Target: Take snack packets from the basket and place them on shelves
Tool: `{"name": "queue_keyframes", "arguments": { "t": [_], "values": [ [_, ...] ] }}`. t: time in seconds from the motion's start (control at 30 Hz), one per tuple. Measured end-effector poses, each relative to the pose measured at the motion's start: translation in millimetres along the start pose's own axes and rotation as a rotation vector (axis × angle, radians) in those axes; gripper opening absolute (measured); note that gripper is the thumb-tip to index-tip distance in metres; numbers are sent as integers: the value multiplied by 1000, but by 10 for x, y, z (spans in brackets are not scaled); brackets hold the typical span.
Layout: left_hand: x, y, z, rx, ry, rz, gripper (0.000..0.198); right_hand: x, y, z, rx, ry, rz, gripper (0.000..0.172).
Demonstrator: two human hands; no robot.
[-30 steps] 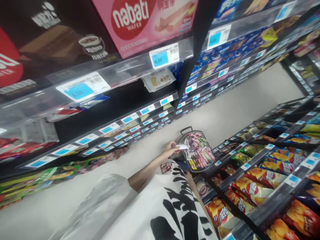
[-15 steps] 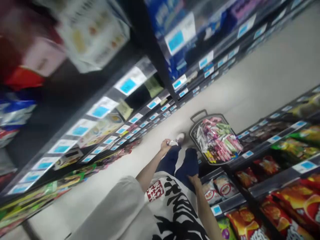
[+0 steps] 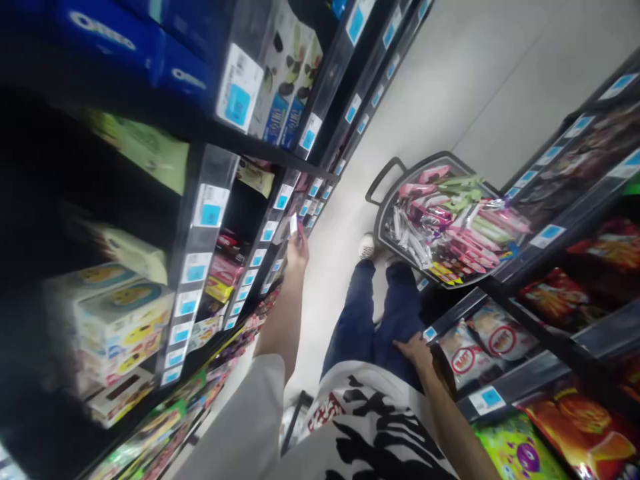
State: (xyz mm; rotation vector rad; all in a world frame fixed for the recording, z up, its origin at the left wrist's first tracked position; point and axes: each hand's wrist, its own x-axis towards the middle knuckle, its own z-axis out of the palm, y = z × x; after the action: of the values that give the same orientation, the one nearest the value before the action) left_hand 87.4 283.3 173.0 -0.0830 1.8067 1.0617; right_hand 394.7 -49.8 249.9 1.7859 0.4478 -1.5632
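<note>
My left hand (image 3: 299, 252) reaches out beside the left shelving, its fingers closed around a small white and purple packet (image 3: 295, 227). The packet is close to the shelf edge with its price labels; I cannot tell whether it touches the shelf. My right hand (image 3: 413, 348) lies against my dark blue trouser leg, fingers stretched out, holding nothing. Ahead of my feet stands a dark-rimmed basket (image 3: 383, 223) with its handle up. Many pink, green, silver and yellow snack packets (image 3: 465, 227) fill it.
Tall shelving with blue Oreo boxes (image 3: 110, 40) and patterned cartons (image 3: 120, 313) rises on the left. On the right, lower shelves hold chip bags (image 3: 575, 420) and white bags (image 3: 463, 357). Pale floor (image 3: 480, 73) runs between them.
My left hand has moved from in front of my leg out to the left shelving with the packet in it. The view has shifted; my right hand stays by my leg.
</note>
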Motion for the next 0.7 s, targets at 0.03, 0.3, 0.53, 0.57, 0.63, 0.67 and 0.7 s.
{"name": "queue_keyframes", "arguments": {
  "t": [0.03, 0.3, 0.53, 0.57, 0.63, 0.67, 0.7],
  "values": [
    [46, 44, 10, -22, 8, 7, 14, 37, 8, 3, -7, 7, 26, 108],
    [204, 124, 75, -149, 11, 35, 17, 161, 53, -23, -37, 50, 77, 97],
    [229, 138, 35, -179, 5, 54, 19, 212, 15, -15, -37, 40, 98, 101],
    [232, 147, 35, -172, 4, 61, 18, 218, 4, -10, -37, 40, 102, 102],
    [246, 171, 46, -154, 9, 73, 19, 219, -18, 7, -36, 43, 103, 103],
    [256, 187, 59, -143, 14, 79, 20, 215, -30, 18, -35, 43, 100, 103],
    [269, 205, 76, -132, 20, 84, 22, 210, -42, 30, -32, 42, 97, 103]
  ]
}}
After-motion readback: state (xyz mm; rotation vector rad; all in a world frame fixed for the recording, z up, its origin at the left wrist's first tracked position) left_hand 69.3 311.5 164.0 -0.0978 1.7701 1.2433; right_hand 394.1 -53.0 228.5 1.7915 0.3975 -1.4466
